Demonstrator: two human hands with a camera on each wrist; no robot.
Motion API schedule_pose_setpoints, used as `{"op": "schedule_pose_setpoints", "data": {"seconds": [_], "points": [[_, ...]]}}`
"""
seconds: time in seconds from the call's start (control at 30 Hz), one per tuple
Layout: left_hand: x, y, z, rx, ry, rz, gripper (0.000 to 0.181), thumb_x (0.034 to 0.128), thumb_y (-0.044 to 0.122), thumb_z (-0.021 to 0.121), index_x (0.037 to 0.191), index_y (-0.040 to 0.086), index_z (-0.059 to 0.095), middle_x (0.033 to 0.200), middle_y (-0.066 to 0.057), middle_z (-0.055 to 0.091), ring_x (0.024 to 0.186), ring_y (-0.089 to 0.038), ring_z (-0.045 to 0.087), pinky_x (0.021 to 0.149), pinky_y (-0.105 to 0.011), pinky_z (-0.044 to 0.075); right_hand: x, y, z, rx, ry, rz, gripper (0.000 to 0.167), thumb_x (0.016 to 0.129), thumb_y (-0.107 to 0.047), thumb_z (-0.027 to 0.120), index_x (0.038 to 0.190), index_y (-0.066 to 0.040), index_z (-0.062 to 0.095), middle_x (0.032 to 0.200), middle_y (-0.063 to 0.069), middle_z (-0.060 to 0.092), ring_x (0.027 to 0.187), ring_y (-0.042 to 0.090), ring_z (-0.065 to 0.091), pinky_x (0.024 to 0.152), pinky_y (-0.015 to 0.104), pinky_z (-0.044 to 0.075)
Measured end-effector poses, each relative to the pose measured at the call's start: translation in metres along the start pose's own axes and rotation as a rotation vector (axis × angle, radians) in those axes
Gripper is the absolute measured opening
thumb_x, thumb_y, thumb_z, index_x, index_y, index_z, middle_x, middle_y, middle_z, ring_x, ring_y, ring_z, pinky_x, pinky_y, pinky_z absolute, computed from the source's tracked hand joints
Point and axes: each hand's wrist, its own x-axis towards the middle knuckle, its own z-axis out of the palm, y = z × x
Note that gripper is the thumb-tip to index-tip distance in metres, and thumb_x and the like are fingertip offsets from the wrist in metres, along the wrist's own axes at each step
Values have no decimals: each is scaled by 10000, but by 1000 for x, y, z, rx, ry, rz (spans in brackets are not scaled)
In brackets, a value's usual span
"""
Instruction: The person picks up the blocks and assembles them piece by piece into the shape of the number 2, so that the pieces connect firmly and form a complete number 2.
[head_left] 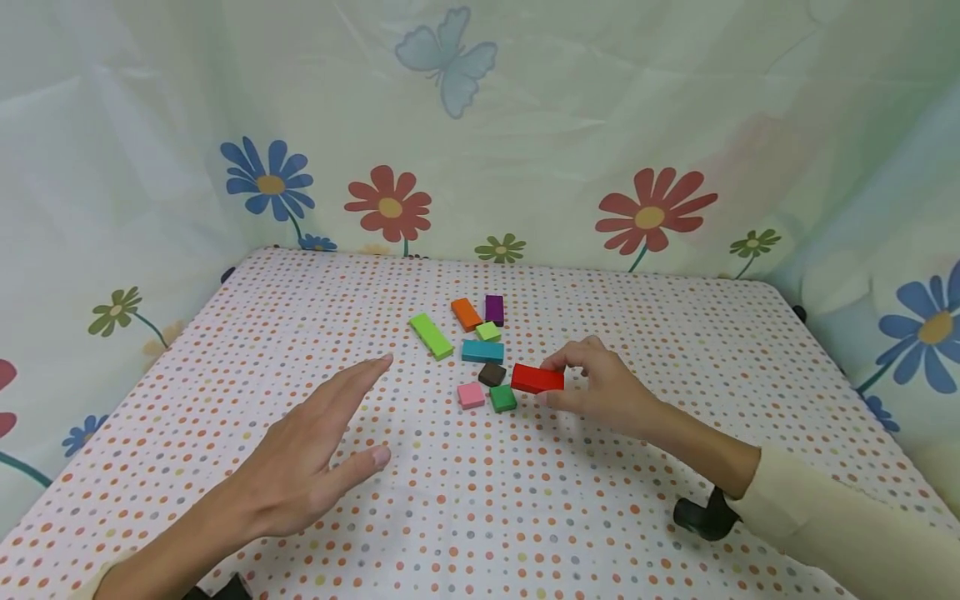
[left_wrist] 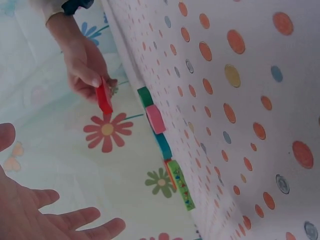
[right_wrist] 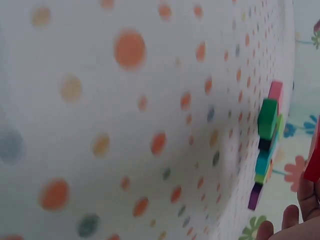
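Observation:
My right hand pinches a red block between thumb and fingers. In the left wrist view the red block is held above the table. To the left, my left hand hovers with its fingers straight and the thumb apart, holding nothing. Close to the red block lie a dark brown block, a green block and a pink block. Behind them are a blue block, a small light green block, a long lime block, an orange block and a purple block.
The blocks lie in a loose cluster on a table with a dotted cloth. A curtain printed with flowers and a butterfly hangs behind and at both sides. A black wrist device sits under the right forearm.

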Motion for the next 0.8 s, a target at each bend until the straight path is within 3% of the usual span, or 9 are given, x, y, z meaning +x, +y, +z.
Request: {"op": "schedule_pose_setpoints", "data": {"seconds": [0.17, 0.47, 0.8], "points": [[-1, -1, 0, -9, 1, -1, 775, 988, 411, 572, 1629, 337, 142, 1644, 40, 283, 1484, -238, 333, 1063, -617, 389, -20, -3, 6, 35, -37, -30, 311, 809, -246, 863, 1073, -167, 720, 1140, 9, 621, 1088, 242, 503, 884, 460, 466], [-1, -1, 1, -13, 8, -8, 777, 984, 406, 575, 1629, 336, 147, 1641, 47, 287, 1474, -232, 349, 1058, -612, 398, -47, -8, 12, 91, -116, -9, 307, 794, -279, 876, 1046, -235, 707, 1119, -34, 620, 1076, 238, 478, 866, 435, 455], [-1, -1, 0, -2, 7, -17, 776, 985, 416, 576, 1626, 355, 143, 1639, 57, 291, 1473, -226, 350, 1062, -610, 394, -71, 0, 25, 58, -190, -102, 296, 819, -409, 837, 1052, -300, 690, 1109, -103, 622, 1049, 202, 429, 817, 337, 442]]}}
